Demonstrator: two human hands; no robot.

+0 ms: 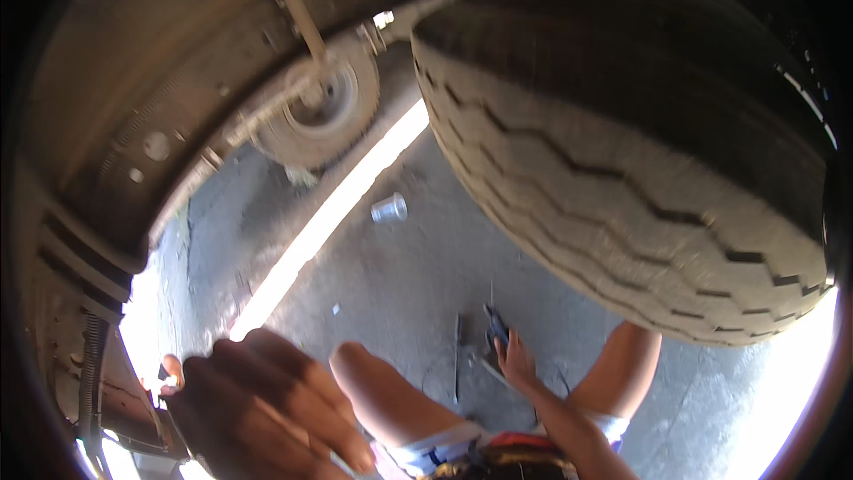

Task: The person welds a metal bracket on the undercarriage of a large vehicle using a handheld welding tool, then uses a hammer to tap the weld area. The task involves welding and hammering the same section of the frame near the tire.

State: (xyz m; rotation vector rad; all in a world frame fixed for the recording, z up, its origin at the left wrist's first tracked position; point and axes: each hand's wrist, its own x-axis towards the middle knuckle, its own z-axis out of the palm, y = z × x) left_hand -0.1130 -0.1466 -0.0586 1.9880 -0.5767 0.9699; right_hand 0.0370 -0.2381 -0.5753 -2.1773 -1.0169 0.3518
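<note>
My right hand reaches down between my knees, its fingers closed on a blue-and-black tool with a thin tip; its exact kind is too small to make out. Just left of that tool, a slim dark rod lies on the floor. A grey bar runs partly beneath my right hand. Large and blurred at the lower left, my left hand is raised close to the camera. Its fingers look bent, but whether they grip anything is hidden.
A big worn tyre with zigzag tread looms at the right. Dirty vehicle bodywork arches over the left and top, with a smaller wheel beyond. A clear plastic cup lies on the grey floor, by a bright sunlit strip.
</note>
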